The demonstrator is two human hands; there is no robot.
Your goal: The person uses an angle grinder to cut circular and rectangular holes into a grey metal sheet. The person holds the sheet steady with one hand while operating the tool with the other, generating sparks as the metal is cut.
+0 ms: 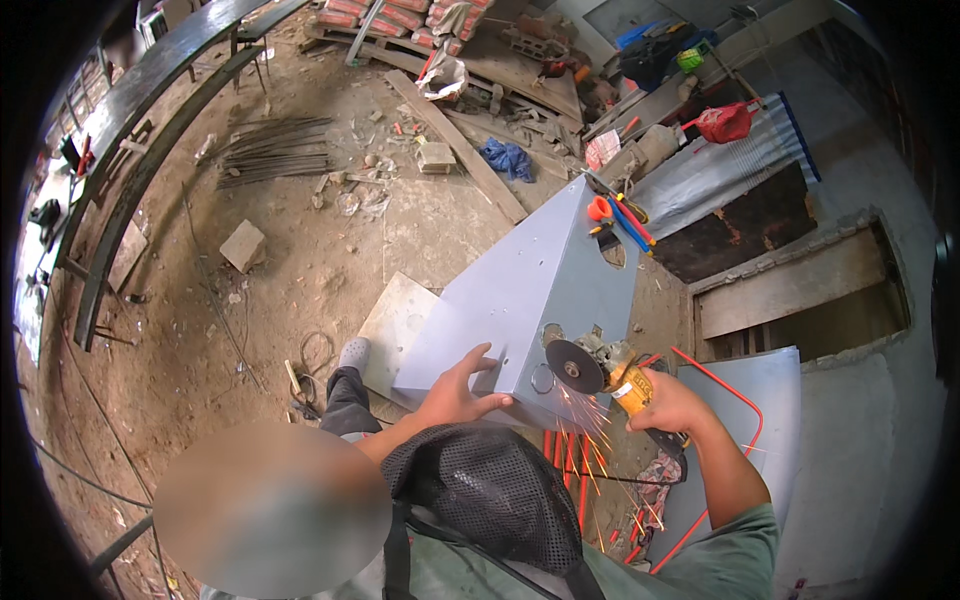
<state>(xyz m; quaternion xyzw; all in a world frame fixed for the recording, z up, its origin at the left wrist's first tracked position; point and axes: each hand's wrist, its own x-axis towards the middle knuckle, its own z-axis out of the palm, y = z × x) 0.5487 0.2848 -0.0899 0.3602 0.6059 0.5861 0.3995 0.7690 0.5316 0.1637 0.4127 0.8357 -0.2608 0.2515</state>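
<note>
A grey sheet-metal box [495, 290] lies in front of me, its end face on the right pierced with round cutouts. My left hand [462, 392] rests on its near edge, thumb and fingers spread. My right hand [668, 405] is closed around the yellow body of an angle grinder [630, 388]. Its dark cutting disc [575, 366] is at the box's end face, beside a round hole outline. Orange sparks [590, 430] spray downward from there. The exact contact point of the disc is hard to make out.
Screwdrivers and pliers with coloured handles [628, 222] lie on the box's far end. Red metal rods [570, 470] and a grey sheet [775, 420] are at the near right. A wooden plank [455, 145], thin steel bars [275, 150] and rubble cover the dirt floor. An opening [850, 310] is in the right wall.
</note>
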